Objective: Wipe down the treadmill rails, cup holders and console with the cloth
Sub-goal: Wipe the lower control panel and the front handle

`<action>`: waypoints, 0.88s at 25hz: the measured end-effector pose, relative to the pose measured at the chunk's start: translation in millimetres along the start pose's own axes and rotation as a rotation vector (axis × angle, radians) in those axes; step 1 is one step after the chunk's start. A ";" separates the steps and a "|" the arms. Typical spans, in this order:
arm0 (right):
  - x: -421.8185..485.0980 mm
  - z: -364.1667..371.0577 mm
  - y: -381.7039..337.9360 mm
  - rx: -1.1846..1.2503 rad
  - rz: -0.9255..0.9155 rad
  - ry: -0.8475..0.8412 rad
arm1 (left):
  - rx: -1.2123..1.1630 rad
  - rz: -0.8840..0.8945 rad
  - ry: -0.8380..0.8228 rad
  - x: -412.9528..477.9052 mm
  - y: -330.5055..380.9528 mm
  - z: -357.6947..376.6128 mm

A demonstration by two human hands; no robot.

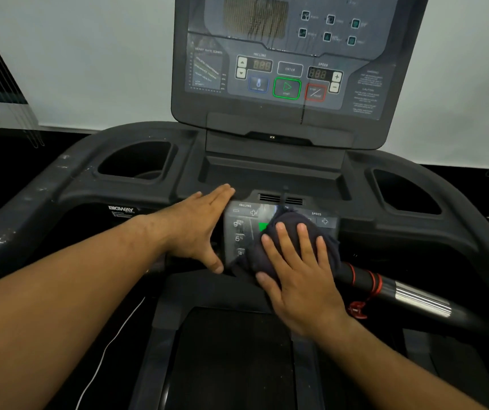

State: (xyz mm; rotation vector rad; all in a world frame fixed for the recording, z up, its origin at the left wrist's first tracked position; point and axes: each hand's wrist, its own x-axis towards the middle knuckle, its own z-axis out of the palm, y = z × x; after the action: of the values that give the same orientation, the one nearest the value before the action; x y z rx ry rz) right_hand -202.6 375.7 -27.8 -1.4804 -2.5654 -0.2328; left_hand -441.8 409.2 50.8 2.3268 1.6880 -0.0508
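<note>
Right hand (299, 279), fingers flat, presses the dark cloth (292, 218) on the control panel's (238, 232) centre; left hand (198, 229), flat, rests at its left edge.

Both my bare forearms reach forward from the lower corners. My left hand (198, 229) lies palm down, fingers (218, 195) straight and together, thumb splayed back toward me. My right hand (299, 273) sits just beside it, palm down, fingers spread, pressing flat.
</note>
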 end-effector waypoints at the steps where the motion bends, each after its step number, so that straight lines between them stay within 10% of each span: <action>1: 13.3 -4.1 1.3 -0.010 -0.009 -0.009 | 0.001 -0.016 0.003 -1.4 -5.8 -1.8; 22: 106.0 -19.2 -44.8 0.005 0.066 -0.016 | -0.079 -0.170 -0.155 -18.4 -38.3 -44.9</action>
State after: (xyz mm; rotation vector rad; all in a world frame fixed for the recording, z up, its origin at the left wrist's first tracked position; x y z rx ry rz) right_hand -292.3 438.5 12.4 -1.5677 -2.5220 -0.2061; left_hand -489.3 413.6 90.1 2.0619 1.7710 -0.1893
